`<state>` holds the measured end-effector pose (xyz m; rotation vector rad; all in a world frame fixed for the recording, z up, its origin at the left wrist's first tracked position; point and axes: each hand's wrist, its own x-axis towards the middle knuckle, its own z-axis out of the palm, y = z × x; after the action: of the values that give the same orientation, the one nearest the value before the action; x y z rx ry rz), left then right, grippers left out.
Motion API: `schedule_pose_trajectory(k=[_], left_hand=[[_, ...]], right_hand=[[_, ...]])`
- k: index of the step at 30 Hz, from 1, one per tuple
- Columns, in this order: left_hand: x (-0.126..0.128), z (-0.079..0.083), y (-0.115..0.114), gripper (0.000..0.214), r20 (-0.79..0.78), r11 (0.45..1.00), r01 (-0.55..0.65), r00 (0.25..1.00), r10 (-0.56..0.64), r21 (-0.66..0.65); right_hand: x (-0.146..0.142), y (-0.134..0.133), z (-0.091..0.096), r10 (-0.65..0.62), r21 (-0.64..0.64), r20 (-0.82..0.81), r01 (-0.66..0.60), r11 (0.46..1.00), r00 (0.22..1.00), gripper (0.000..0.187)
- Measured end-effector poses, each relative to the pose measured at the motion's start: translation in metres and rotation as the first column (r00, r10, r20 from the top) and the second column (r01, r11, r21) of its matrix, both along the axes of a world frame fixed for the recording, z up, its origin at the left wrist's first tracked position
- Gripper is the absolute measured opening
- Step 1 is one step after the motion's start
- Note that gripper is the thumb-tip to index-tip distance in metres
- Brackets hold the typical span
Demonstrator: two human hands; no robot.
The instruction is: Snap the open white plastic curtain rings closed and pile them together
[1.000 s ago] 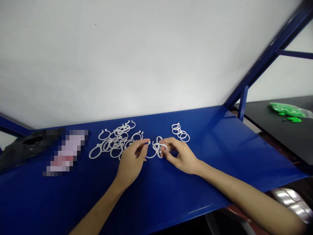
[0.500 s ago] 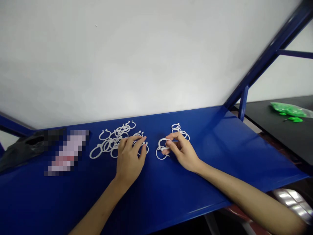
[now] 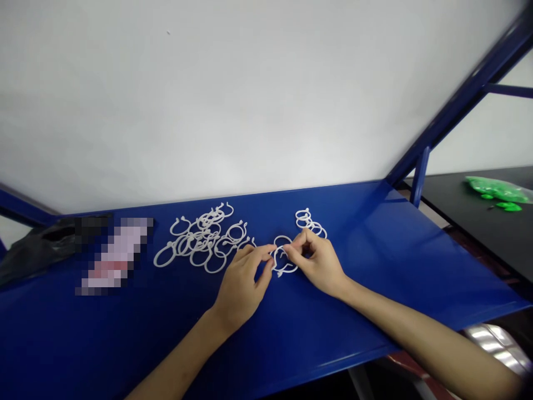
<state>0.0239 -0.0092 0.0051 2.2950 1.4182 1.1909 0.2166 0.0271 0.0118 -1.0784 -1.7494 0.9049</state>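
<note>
My left hand [image 3: 245, 283] reaches to the left side of some white plastic curtain rings [image 3: 288, 271] and pinches one of them between thumb and fingers. From the right, my right hand [image 3: 318, 261] grips the same small linked group with thumb and forefinger. These rings overlap just above the blue shelf, and an opening with knobbed ends shows in one. How they link is partly hidden by my fingers. Left of my hands lies a loose pile of white curtain rings [image 3: 215, 271]. Behind my right hand a few more rings [image 3: 303, 214] lie in a short chain.
On the left of the blue shelf [image 3: 353, 328] lie a black plastic bag [image 3: 37, 247] and a blurred-out pink packet [image 3: 120, 247]. A white wall rises behind. Blue posts [image 3: 420, 175] stand at right, beyond which a bag of green pieces [image 3: 495, 189] rests on a black surface.
My left hand has moved right, away from the ring pile, to the rings at my right hand and has closed on one. My right hand still holds its ring.
</note>
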Motion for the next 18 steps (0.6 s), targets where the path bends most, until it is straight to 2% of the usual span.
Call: schedule_pose_trajectory(k=[5, 7, 10, 12, 15, 18], left_hand=[[0.000, 0.000, -0.004, 0.057, 0.045, 0.984, 0.124, 0.992, -0.119, -0.125], [0.000, 0.000, -0.004, 0.052, 0.059, 0.986, 0.111, 0.993, -0.104, -0.128], [-0.001, 0.002, -0.001, 0.035, 0.118, 0.985, 0.073, 0.991, -0.055, -0.159], [-0.003, 0.004, 0.001, 0.028, 0.196, 0.970, 0.069, 0.980, -0.023, -0.234], [-0.005, 0.008, 0.004, 0.026, 0.403, 0.904, 0.132, 0.914, 0.047, -0.406], [-0.006, 0.009, 0.006, 0.036, 0.598, 0.805, 0.254, 0.787, 0.150, -0.536]], right_hand=[[-0.001, 0.000, -0.002, -0.048, -0.076, -0.030, 0.045, 0.996, 0.998, 0.030], [-0.001, 0.000, -0.002, -0.051, -0.038, -0.007, 0.050, 0.998, 0.999, 0.027], [0.000, 0.000, -0.001, 0.025, 0.043, 0.035, -0.027, 0.999, 0.999, 0.011], [0.000, -0.001, -0.001, 0.125, 0.054, 0.069, -0.129, 0.990, 0.990, 0.018], [0.001, -0.002, 0.000, 0.231, 0.015, 0.081, -0.232, 0.972, 0.970, 0.023], [0.001, -0.003, 0.000, 0.228, 0.030, 0.058, -0.230, 0.973, 0.972, 0.018]])
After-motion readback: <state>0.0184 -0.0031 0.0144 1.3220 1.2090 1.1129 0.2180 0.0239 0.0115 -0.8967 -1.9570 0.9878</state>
